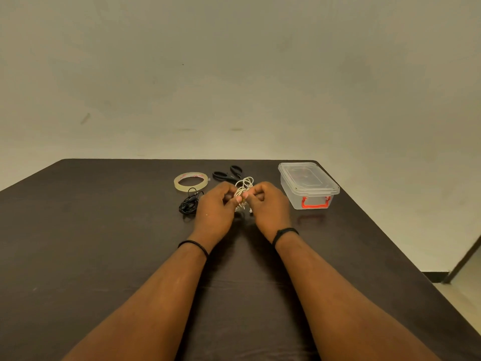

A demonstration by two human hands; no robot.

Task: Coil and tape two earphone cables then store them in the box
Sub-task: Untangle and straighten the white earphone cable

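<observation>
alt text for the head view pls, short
Left hand and right hand hold a coiled white earphone cable above a dark table. Around them lie a black earphone cable, tape roll, scissors and lidded clear box.

A single head-worn wide-angle camera looks forward and down over the dark worktop (pixel 104 256) from its near edge, facing the plain wall (pixel 234 74) behind the worktop's far edge. Both forearms reach in from the bottom of the frame. The worktop fills the lower half, its far edge lying mid-frame, its right corner falling away toward the floor (pixel 466 290).
</observation>
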